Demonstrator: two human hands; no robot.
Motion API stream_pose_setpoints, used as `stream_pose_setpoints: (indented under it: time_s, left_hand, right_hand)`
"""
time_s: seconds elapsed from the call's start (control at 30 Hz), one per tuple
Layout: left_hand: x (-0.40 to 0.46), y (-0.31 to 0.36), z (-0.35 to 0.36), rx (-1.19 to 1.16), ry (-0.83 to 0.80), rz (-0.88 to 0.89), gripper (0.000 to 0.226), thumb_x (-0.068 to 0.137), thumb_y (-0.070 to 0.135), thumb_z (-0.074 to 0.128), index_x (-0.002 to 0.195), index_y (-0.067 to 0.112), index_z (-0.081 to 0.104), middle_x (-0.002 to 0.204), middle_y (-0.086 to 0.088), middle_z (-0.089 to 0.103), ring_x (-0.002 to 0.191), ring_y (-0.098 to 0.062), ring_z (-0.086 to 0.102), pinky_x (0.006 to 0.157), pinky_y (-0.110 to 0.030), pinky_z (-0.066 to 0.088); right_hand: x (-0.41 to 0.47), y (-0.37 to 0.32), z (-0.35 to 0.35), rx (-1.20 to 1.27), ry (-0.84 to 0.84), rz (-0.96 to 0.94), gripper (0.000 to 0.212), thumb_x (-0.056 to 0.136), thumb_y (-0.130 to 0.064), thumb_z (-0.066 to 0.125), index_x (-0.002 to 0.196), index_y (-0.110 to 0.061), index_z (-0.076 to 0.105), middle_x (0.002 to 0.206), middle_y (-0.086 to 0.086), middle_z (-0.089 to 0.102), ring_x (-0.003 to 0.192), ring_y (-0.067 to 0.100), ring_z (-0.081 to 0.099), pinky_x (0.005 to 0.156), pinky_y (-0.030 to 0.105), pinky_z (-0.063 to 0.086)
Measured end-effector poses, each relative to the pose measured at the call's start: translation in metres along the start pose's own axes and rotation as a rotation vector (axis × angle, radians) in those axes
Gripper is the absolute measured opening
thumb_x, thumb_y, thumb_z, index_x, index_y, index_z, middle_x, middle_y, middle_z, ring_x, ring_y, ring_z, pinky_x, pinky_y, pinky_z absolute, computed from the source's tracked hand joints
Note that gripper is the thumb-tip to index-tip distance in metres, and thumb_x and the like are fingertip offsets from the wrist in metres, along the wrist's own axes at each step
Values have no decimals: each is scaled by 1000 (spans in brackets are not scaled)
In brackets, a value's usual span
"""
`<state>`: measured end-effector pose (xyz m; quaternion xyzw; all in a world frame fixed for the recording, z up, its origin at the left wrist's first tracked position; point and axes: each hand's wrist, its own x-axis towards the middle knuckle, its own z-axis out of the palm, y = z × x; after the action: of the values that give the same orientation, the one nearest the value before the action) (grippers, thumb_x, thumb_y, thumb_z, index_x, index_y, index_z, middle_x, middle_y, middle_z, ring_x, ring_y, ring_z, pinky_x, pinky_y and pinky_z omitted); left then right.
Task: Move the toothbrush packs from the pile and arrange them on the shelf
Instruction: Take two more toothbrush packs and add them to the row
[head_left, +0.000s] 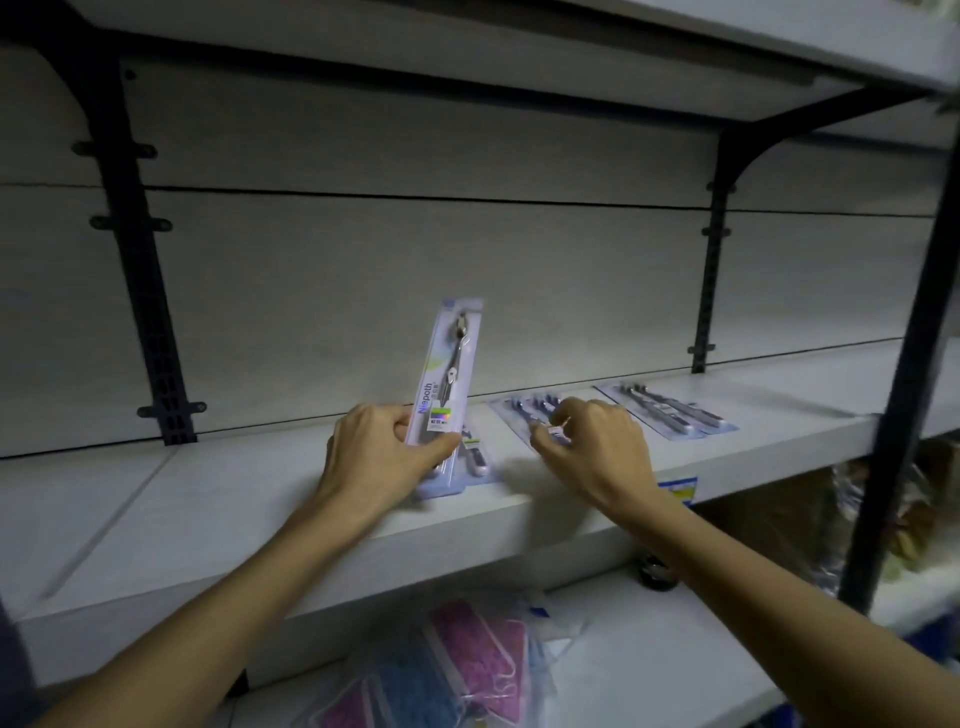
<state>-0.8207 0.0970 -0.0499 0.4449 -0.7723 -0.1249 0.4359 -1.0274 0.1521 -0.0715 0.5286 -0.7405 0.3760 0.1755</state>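
Shelving of pale boards on dark metal uprights fills the dim head view; the middle shelf (171, 499) runs from the left edge to the right upright, backed by a light panel wall. Flat on it lie three toothbrush packs: one near the back right (675, 410), one mid-shelf (519, 410) partly under the right hand, and one (475, 460) close to the front edge, half hidden by the left hand. A blue price tag (678, 488) sits on the front edge. Below, pink and blue bagged items (457, 660) rest on the lower shelf. The left hand (379, 452) grips an upright toothbrush pack (447, 374), thumb across its lower front. The right hand (592, 447) has fingers curled, pinching the mid-shelf pack's near end.
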Motion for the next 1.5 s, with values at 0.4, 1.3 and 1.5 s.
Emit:
stream_pose_setpoints:
  time_s: [0.4, 1.3, 1.5]
  left_hand:
    - [18, 91, 88, -44, -64, -32, 48, 64, 56, 76, 79, 11, 68, 74, 1, 69, 73, -17, 63, 65, -30, 51]
    - [70, 198, 248, 248, -179, -300, 37, 71, 45, 77, 83, 16, 58, 87, -3, 64, 74, -19, 60, 46, -23, 39]
    - [83, 197, 262, 285, -234, -330, 44, 67, 42, 80, 89, 8, 61, 94, -10, 64, 81, -24, 63, 47, -24, 37]
  right_hand:
    - [26, 130, -43, 1, 51, 27, 36, 85, -44, 55, 102, -15, 69, 96, 6, 71, 88, 27, 62, 76, 37, 52]
    - [114, 311, -57, 165, -102, -45, 20, 83, -36, 58, 84, -20, 69, 72, -5, 61, 79, 22, 59, 67, 28, 40]
    - [133, 314, -53, 188, -93, -63, 21, 83, -38, 57, 84, -22, 70, 75, -4, 64, 77, 21, 58, 66, 28, 40]
